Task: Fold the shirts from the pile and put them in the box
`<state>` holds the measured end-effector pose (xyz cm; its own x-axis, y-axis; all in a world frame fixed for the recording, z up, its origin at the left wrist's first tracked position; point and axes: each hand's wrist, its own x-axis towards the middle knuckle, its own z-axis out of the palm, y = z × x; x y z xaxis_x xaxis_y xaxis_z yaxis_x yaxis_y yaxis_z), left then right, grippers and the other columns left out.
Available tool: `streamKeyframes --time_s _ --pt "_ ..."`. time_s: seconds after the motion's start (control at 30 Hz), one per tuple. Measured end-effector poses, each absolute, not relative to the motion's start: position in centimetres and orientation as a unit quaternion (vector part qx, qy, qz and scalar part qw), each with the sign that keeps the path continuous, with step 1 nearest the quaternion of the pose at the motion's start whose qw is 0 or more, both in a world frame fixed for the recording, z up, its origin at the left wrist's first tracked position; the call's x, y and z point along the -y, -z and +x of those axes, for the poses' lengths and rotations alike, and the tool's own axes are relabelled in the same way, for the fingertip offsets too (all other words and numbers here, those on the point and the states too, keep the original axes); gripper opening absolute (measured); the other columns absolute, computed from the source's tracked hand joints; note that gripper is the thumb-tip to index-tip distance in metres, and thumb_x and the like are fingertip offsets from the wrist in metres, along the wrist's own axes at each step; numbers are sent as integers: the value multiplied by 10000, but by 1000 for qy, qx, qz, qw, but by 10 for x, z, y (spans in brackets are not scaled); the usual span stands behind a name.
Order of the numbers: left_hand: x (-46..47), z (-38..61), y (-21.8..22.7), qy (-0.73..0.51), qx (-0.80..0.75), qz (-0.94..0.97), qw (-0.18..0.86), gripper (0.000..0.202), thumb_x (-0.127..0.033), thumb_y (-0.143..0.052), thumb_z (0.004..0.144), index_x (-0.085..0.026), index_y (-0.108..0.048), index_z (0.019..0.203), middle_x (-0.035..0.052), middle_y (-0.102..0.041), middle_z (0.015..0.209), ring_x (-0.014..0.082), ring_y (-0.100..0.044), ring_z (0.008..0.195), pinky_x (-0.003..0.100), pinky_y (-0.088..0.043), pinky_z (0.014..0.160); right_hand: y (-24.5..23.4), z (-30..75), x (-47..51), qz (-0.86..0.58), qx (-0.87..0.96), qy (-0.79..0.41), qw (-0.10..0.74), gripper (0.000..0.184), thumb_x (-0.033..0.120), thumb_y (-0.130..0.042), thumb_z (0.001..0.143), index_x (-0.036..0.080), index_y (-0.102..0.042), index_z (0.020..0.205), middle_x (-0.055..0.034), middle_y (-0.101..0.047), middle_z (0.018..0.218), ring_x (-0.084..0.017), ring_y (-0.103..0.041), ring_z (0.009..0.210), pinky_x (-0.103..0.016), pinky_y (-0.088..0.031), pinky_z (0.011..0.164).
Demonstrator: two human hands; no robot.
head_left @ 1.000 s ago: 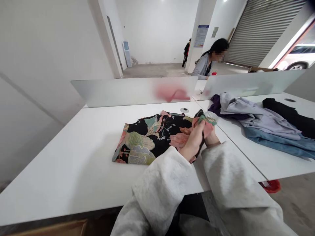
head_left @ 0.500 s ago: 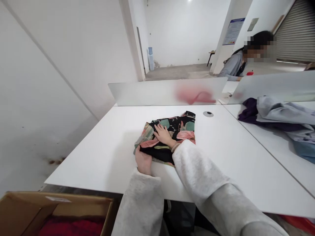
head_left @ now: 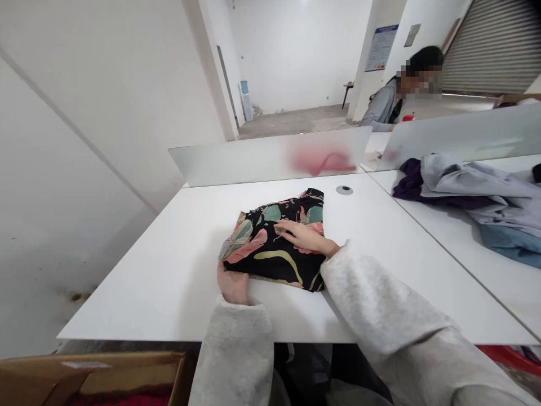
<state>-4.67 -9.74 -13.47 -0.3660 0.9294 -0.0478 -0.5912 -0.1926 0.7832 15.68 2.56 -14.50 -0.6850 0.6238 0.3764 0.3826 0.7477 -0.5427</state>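
Observation:
A folded garment (head_left: 274, 256), black with pink, green and yellow floral print, lies on the white table (head_left: 160, 282). My left hand (head_left: 234, 283) grips its near left corner, with the fingers partly hidden beneath the cloth. On top of the garment rests my right hand (head_left: 306, 235), palm down, fingers stretched to the left and slightly bent, holding nothing. A dark band of the garment sticks out at its far right corner.
Behind the table stands a frosted divider (head_left: 262, 160). Purple, grey and blue clothes (head_left: 477, 192) are heaped to the right. A cardboard box (head_left: 127, 363) with red cloth sits at lower left. Another person (head_left: 382, 104) works beyond the divider.
My right hand has slid to the right over the garment, and the near flap now lies flatter with more of its print showing. My left hand stays at the near left corner.

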Motion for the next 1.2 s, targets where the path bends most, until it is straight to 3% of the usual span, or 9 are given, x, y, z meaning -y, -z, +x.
streamKeyframes --time_s 0.17,0.3,0.43,0.5,0.63,0.77,0.87,1.03,1.2 --pt "101 -52 126 -763 -589 180 195 429 -380 -368 864 -209 -508 1231 89 -482 1381 267 -419 1301 488 -334 1080 159 231 -17 -420 769 -211 434 314 238 -388 868 216 -639 1055 -76 -647 1099 -222 -586 1051 -421 -450 947" --pt "97 -65 138 -536 -696 478 2 281 -319 -475 805 -201 -604 1024 115 -625 1165 281 -523 1157 457 -360 1038 167 252 -15 -508 685 -241 463 257 290 -406 859 198 -610 986 -56 -636 898 -181 -597 767 -361 -497 765" --pt "94 -81 158 -381 -731 566 0 220 -325 -498 762 -201 -621 896 129 -674 954 319 -584 963 491 -416 935 162 245 -1 -463 677 -447 358 388 417 -405 894 226 -480 1223 51 -543 608 -134 -529 471 -275 -476 500" --pt "94 -87 163 -353 -747 563 26 231 -368 -513 764 -204 -623 884 119 -677 928 314 -583 932 482 -429 911 159 240 9 -435 693 -486 308 518 449 -433 888 235 -362 1354 46 -573 636 -138 -547 446 -271 -475 461" --pt "94 -87 160 -279 -773 566 67 271 -387 -470 811 -188 -640 878 103 -681 888 291 -569 968 429 -432 913 163 234 22 -433 776 -341 308 770 331 -580 799 211 -223 1472 -120 -608 1188 -250 -660 920 -391 -539 776" --pt "104 -72 147 -219 -786 571 93 329 -379 -446 825 -179 -652 984 101 -677 901 284 -563 1023 383 -461 864 167 247 11 -383 806 -310 326 708 132 -452 770 213 -290 1455 -97 -494 1375 -254 -524 1208 -438 -444 993" --pt "122 -60 132 -153 -735 637 176 410 -436 -412 842 -199 -633 1092 66 -686 865 251 -609 931 353 -474 815 160 276 -4 -340 812 -344 326 579 127 -471 757 221 -473 1329 -71 -563 1287 -241 -542 1170 -432 -447 990" --pt "126 -49 92 -70 -668 706 224 480 -520 -404 843 -254 -591 1196 29 -715 974 232 -647 852 333 -467 768 150 318 -10 -437 699 -474 309 466 318 -537 843 200 -500 1292 -23 -618 846 -135 -590 672 -282 -518 612" --pt "48 -45 91 -166 -655 704 219 420 -498 -419 840 -234 -619 1099 26 -715 914 212 -651 861 305 -463 784 150 320 -5 -441 669 -506 318 493 440 -565 854 208 -513 1287 1 -576 818 -108 -571 688 -226 -497 591"
